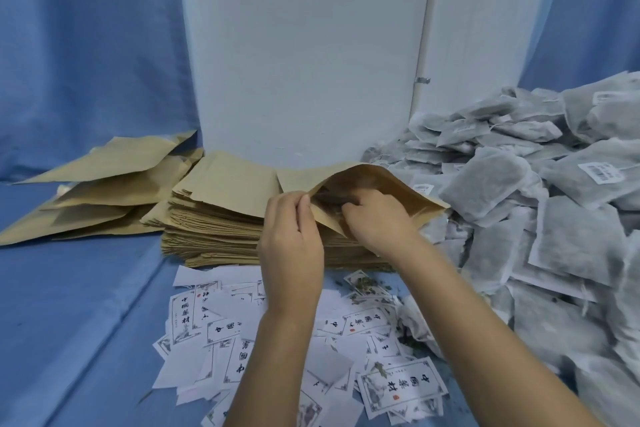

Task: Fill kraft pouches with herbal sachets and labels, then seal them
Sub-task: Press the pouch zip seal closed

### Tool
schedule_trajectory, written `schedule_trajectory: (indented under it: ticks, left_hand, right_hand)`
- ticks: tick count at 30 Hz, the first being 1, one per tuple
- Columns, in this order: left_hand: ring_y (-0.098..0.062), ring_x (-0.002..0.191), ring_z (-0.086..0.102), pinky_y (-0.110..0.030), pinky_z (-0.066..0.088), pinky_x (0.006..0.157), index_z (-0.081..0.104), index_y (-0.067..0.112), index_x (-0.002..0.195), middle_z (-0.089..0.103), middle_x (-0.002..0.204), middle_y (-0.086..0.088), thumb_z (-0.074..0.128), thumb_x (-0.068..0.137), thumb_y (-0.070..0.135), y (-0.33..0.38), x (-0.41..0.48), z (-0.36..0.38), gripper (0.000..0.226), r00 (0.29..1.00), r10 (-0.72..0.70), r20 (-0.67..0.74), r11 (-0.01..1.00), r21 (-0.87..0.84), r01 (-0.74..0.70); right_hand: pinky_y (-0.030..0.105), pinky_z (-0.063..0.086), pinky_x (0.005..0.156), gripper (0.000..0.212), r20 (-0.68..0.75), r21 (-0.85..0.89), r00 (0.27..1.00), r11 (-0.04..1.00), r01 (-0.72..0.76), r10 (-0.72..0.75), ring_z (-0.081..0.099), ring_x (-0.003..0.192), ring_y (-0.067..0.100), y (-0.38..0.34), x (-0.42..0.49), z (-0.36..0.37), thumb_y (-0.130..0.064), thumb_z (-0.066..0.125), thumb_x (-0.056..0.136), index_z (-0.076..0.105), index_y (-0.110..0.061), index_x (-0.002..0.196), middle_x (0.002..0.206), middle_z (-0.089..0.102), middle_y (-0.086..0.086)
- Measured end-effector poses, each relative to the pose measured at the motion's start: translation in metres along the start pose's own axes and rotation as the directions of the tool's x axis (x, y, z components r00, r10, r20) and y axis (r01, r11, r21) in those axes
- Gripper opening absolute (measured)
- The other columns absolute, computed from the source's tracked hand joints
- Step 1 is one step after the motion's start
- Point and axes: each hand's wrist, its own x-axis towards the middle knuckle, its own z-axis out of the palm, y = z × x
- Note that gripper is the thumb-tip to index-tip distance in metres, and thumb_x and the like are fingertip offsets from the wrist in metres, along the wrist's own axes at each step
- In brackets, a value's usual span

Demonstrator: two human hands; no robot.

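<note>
Centre of the frame: your left hand [294, 236] pinches the near lip of the open pouch [398, 191], which lies on the stack of flat pouches [214, 218]. Your right hand [377, 218] is curled inside the mouth; whether its grip holds anything is hidden. Keep that lip lifted wide, push the contents fully down, and only then reach for the labels [242, 340] at lower centre.

We find the work surface covered by a blue cloth [86, 305]. At centre frame a stack of kraft pouches [214, 218] lies on it, and loose kraft pouches [97, 191] lie spread to its left. White printed labels [214, 340] are scattered at lower centre, overlapping one another, with herb fragments [367, 282] among them. A heap of sachets [554, 218] fills the right side, just beside the stack.
</note>
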Motion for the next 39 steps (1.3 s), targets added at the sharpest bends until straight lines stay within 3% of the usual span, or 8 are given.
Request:
schedule_trajectory:
  ticks: [6,12,17,20,27,30,35,39]
  left_hand:
    - [-0.001,0.081,0.047,-0.001,0.037,0.077,0.066,-0.006,0.095,0.062,0.088,-0.011,0.052,0.091,0.004,-0.002,-0.002,-0.014,0.018,0.996,0.094,0.008,0.994,0.047,-0.094]
    - [-0.002,0.082,0.051,-0.001,0.036,0.076,0.068,-0.002,0.095,0.063,0.090,-0.005,0.057,0.091,0.000,-0.004,-0.004,-0.016,0.012,0.997,0.050,0.060,0.999,-0.001,-0.050]
    - [0.010,0.081,0.058,-0.001,0.040,0.071,0.074,0.012,0.096,0.069,0.091,0.005,0.065,0.088,0.013,-0.005,0.009,-0.017,0.012,0.968,-0.202,0.147,0.970,-0.109,0.219]
    - [0.005,0.072,0.062,-0.010,0.046,0.066,0.074,0.023,0.083,0.071,0.080,0.010,0.065,0.088,0.023,-0.003,0.009,-0.014,0.010,0.880,-0.418,0.225,0.863,-0.205,0.462]
    - [-0.011,0.061,0.067,-0.017,0.051,0.049,0.063,0.009,0.103,0.071,0.076,-0.007,0.069,0.081,-0.001,0.003,0.016,-0.015,0.026,0.493,-0.803,0.334,0.264,-0.542,0.797]
    - [-0.008,0.040,0.058,-0.015,0.045,0.039,0.060,0.000,0.095,0.063,0.052,-0.006,0.064,0.083,-0.006,0.005,0.020,-0.018,0.014,0.408,-0.780,0.475,0.144,-0.497,0.855]
    - [-0.006,0.029,0.034,-0.013,0.026,0.031,0.049,0.008,0.059,0.041,0.039,0.002,0.054,0.088,0.005,0.001,0.020,-0.019,0.030,0.299,-0.707,0.642,0.220,-0.202,0.954]
    - [-0.006,0.031,0.024,-0.015,0.017,0.032,0.043,0.013,0.053,0.030,0.037,0.004,0.047,0.090,0.007,0.000,0.019,-0.017,0.038,0.269,-0.642,0.718,0.294,-0.094,0.951]
  right_hand:
    - [0.033,0.035,0.067,0.024,0.087,-0.217,0.996,0.975,0.037,-0.018,0.049,0.079,0.028,-0.025,0.017,0.004,-0.016,0.039,0.094,0.049,-0.011,0.073,0.090,0.059,0.009]
    - [0.036,0.041,0.082,0.024,0.173,-0.261,0.984,0.965,-0.004,0.051,0.055,0.106,0.031,-0.041,0.019,0.007,-0.016,0.042,0.095,0.060,-0.010,0.111,0.118,0.059,0.012]
    - [0.027,0.028,0.050,0.021,-0.161,0.076,0.987,0.997,0.022,-0.010,0.050,0.069,0.026,-0.033,0.000,0.018,-0.017,0.045,0.088,0.050,-0.014,0.068,0.064,0.051,-0.002]
    - [0.030,0.028,0.054,0.022,-0.426,0.185,0.902,0.970,0.161,-0.069,0.047,0.061,0.018,-0.031,-0.025,0.032,-0.022,0.046,0.087,0.049,-0.020,0.066,0.057,0.048,-0.008]
    - [0.033,0.036,0.053,0.060,-0.298,0.258,0.954,0.961,0.096,-0.015,0.051,0.053,0.020,-0.029,-0.052,0.065,-0.056,0.033,0.093,0.043,-0.016,0.049,0.047,0.051,-0.002]
    - [0.033,0.043,0.060,0.066,-0.022,0.655,0.982,0.745,-0.128,0.189,0.053,0.051,0.017,-0.028,-0.047,0.062,-0.063,0.038,0.092,0.048,-0.018,0.044,0.042,0.050,-0.003]
    - [0.013,0.027,0.033,0.037,0.286,0.946,0.903,0.058,-0.320,0.320,0.036,0.029,0.007,-0.028,-0.042,0.058,-0.027,0.055,0.089,0.045,-0.014,0.056,0.041,0.047,-0.002]
    - [0.019,0.029,0.039,0.015,0.232,0.946,0.905,0.132,-0.295,0.356,0.037,0.042,0.017,-0.026,-0.039,0.062,-0.019,0.051,0.085,0.050,-0.009,0.074,0.051,0.048,0.011]
